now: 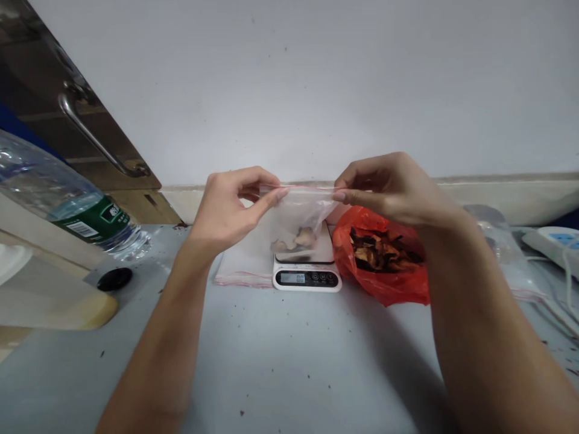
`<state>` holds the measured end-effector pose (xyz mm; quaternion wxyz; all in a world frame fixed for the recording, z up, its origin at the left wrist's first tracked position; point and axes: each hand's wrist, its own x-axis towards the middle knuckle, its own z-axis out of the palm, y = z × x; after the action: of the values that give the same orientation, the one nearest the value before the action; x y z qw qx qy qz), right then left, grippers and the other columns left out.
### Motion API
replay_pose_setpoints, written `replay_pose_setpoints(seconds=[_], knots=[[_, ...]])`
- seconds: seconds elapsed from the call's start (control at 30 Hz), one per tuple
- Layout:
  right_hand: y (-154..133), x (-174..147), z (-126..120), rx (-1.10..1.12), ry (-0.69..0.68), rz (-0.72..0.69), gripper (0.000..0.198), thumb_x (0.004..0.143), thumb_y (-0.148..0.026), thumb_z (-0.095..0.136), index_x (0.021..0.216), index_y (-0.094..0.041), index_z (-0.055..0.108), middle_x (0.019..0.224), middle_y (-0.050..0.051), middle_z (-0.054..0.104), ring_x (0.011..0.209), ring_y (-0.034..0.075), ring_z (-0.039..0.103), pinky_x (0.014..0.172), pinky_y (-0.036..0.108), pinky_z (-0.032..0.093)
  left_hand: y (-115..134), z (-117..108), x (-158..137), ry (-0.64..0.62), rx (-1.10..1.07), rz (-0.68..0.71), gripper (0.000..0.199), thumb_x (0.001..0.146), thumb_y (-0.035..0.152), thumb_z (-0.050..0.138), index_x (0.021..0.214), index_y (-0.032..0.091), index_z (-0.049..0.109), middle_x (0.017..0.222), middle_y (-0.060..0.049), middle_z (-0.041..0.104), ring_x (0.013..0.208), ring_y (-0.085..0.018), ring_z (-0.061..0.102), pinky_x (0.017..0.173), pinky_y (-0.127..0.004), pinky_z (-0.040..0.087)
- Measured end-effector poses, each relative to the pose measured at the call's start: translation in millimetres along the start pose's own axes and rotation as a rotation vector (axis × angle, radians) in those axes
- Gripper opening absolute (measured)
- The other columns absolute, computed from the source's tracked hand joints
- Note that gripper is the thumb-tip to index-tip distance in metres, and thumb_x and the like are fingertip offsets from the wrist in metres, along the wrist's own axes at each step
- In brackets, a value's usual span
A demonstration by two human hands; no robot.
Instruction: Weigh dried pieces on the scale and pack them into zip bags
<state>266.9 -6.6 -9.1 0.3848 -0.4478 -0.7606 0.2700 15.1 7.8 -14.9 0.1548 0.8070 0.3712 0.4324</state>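
A clear zip-lock bag (301,211) hangs above a small digital scale (307,280), stretched between both hands by its red-lined top. A few brown dried slices (301,238) lie at the bottom of the bag. My left hand (237,202) pinches the top left corner between thumb and fingers. On the other corner, my right hand (384,187) does the same. The scale's display reads 0.0, and its plate is partly hidden behind the bag. Beside the scale, an open red plastic bag (348,268) holds more dried slices; my right forearm covers part of it.
Flat zip-lock bags (239,271) are stacked left of the scale. A water bottle (76,202), a translucent container (49,292) and a black oval object (114,278) stand or lie at the left. A power strip (554,244) with cables is at the right. A wall (316,90) rises behind.
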Motion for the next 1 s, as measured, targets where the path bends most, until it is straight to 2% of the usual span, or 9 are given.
replay_pose_setpoints(seconds=[0.17,0.27,0.37,0.43,0.53,0.7,0.87,1.0], knots=[[2.9,-1.6,0.3,0.017,0.036,0.032,0.042,0.072,-0.063,0.082,0.064,-0.027,0.062,0.065,0.003,0.066,0.065,0.022,0.059,0.059,0.036,0.046,-0.8,-3.2,-0.7,-0.001,0.007,-0.013,0.015,0.088,0.036,0.070,0.079,0.025,0.069,0.083,-0.001,0.080,0.077,-0.020,0.076,0.075,-0.030,0.063],[1.8,-1.8,1.3,-0.013,0.020,0.036,0.036,0.076,-0.057,0.080,0.066,-0.026,0.065,0.068,0.003,0.067,0.066,0.021,0.060,0.062,0.037,0.049,1.8,-3.6,-1.0,-0.013,0.041,0.017,0.014,0.090,0.034,0.066,0.079,0.026,0.067,0.080,-0.001,0.079,0.076,-0.020,0.076,0.075,-0.031,0.063],[-3.8,0.1,4.6,-0.054,0.005,-0.003,0.029,0.078,-0.053,0.079,0.074,-0.026,0.070,0.078,0.005,0.073,0.072,0.023,0.063,0.067,0.039,0.051,6.9,-2.4,-1.3,-0.018,0.068,0.052,0.015,0.091,0.034,0.064,0.080,0.026,0.066,0.080,0.000,0.078,0.076,-0.020,0.075,0.075,-0.033,0.062],[-7.9,2.4,8.6,-0.042,-0.027,-0.051,0.032,0.079,-0.058,0.077,0.077,-0.026,0.072,0.081,0.005,0.075,0.075,0.024,0.065,0.069,0.039,0.052,10.4,-0.8,-1.8,-0.035,0.082,0.061,0.015,0.091,0.034,0.063,0.080,0.025,0.066,0.079,0.000,0.077,0.075,-0.020,0.074,0.075,-0.033,0.062],[-11.7,4.8,15.1,-0.020,-0.054,-0.100,0.033,0.080,-0.058,0.074,0.073,-0.026,0.070,0.074,0.003,0.071,0.076,0.024,0.064,0.073,0.040,0.051,13.9,1.8,-2.8,-0.055,0.095,0.075,0.013,0.090,0.032,0.061,0.081,0.025,0.068,0.079,0.000,0.077,0.075,-0.019,0.073,0.075,-0.032,0.061],[-14.7,3.7,20.0,-0.051,-0.022,-0.053,0.030,0.082,-0.047,0.072,0.064,-0.026,0.059,0.068,0.001,0.061,0.074,0.024,0.061,0.068,0.038,0.047,14.2,3.7,-4.0,-0.068,0.089,0.109,0.011,0.090,0.030,0.063,0.084,0.024,0.071,0.084,0.000,0.077,0.078,-0.018,0.072,0.079,-0.031,0.060],[-19.8,3.4,20.4,-0.041,-0.088,-0.062,0.034,0.081,-0.054,0.073,0.066,-0.024,0.066,0.065,0.001,0.064,0.063,0.019,0.054,0.062,0.035,0.044,13.0,5.7,-3.4,-0.094,0.114,0.154,0.014,0.093,0.027,0.063,0.082,0.021,0.070,0.077,0.000,0.075,0.073,-0.017,0.071,0.075,-0.029,0.058],[-21.1,4.0,20.0,-0.043,-0.057,-0.089,0.033,0.082,-0.057,0.073,0.072,-0.026,0.071,0.072,0.003,0.070,0.068,0.022,0.059,0.067,0.038,0.047,13.1,6.9,-2.8,-0.077,0.089,0.120,0.016,0.092,0.032,0.067,0.080,0.023,0.070,0.079,0.000,0.078,0.073,-0.018,0.072,0.074,-0.030,0.060]])
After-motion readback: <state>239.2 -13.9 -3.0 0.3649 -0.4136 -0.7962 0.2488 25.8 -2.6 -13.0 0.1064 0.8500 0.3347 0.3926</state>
